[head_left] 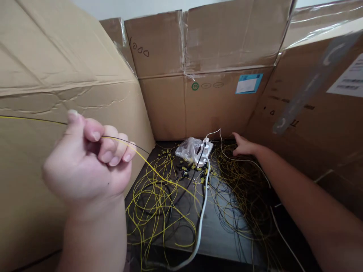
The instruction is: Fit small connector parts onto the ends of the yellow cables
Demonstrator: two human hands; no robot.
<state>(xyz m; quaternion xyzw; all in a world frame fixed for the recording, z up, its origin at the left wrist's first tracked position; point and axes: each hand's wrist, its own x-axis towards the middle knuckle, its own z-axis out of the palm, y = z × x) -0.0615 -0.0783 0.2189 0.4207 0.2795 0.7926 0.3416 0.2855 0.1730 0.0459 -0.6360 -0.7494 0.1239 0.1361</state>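
Raised at the left, my left hand point(99, 151) is closed around a thin yellow wire point(151, 166) and a thin black wire point(141, 148). They run out of the fist toward the left edge and down to the table on the other side. My right hand point(243, 145) reaches far back to the right, over a tangled pile of yellow and black wires point(241, 177). Its visible thumb and finger are spread apart, with nothing plainly between them. Loose yellow wires point(154, 206) lie in loops on the table in front of me.
A white power strip point(204, 151) with plugs stands mid-table beside a clear plastic bag point(188, 148). Small black and yellow pieces point(185, 172) lie scattered there. A thick white cable point(202, 226) runs forward. Cardboard walls point(164, 105) close in the left, back and right.
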